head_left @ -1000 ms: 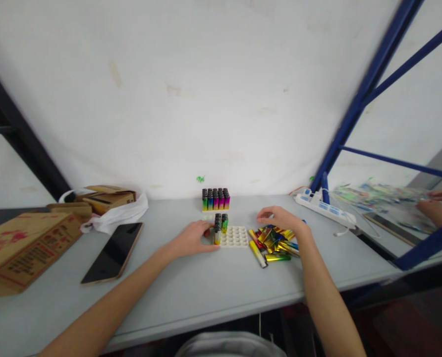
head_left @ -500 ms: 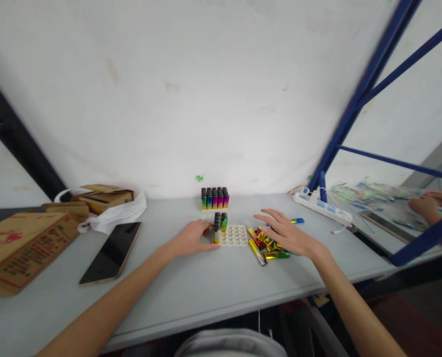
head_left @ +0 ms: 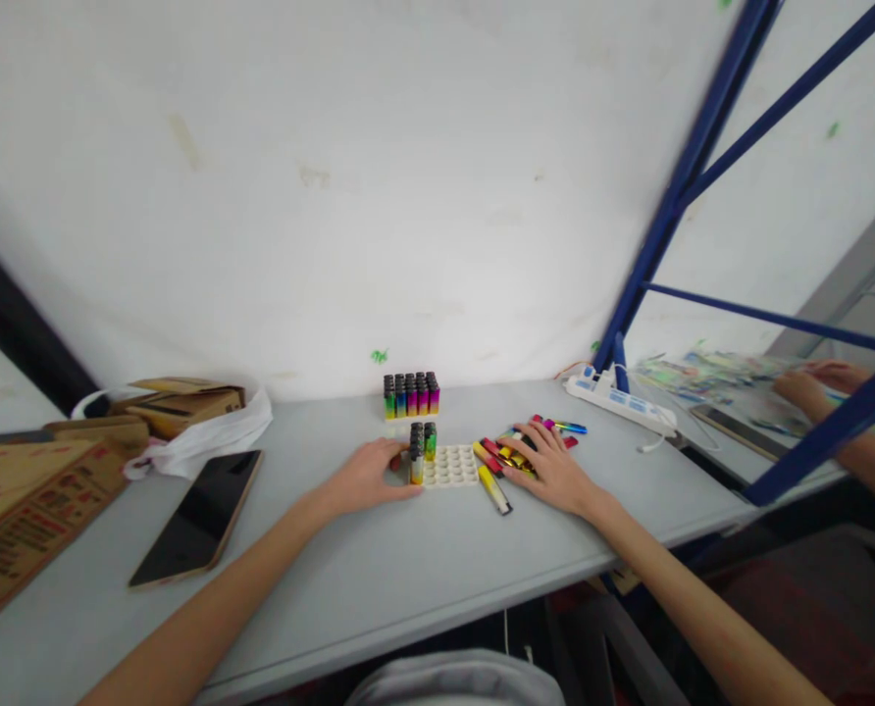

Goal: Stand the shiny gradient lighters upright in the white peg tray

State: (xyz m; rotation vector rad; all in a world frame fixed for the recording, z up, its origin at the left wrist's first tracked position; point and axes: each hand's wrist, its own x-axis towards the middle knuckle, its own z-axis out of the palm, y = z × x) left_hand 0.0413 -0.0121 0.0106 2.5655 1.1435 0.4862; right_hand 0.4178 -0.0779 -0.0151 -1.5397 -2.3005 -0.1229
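Spread over loose lighters, right of the tray, with right hand; curved about the tray's left end with left hand, whether gripping impossible to tell. Probably light, stiff, slick: pinch mid-barrel.

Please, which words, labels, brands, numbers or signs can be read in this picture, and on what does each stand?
None can be read with certainty.
Large cardboard box, left: red and dark printing, too blurred.
Green marks on the wall: too small.
Standing lighters: no lettering readable.
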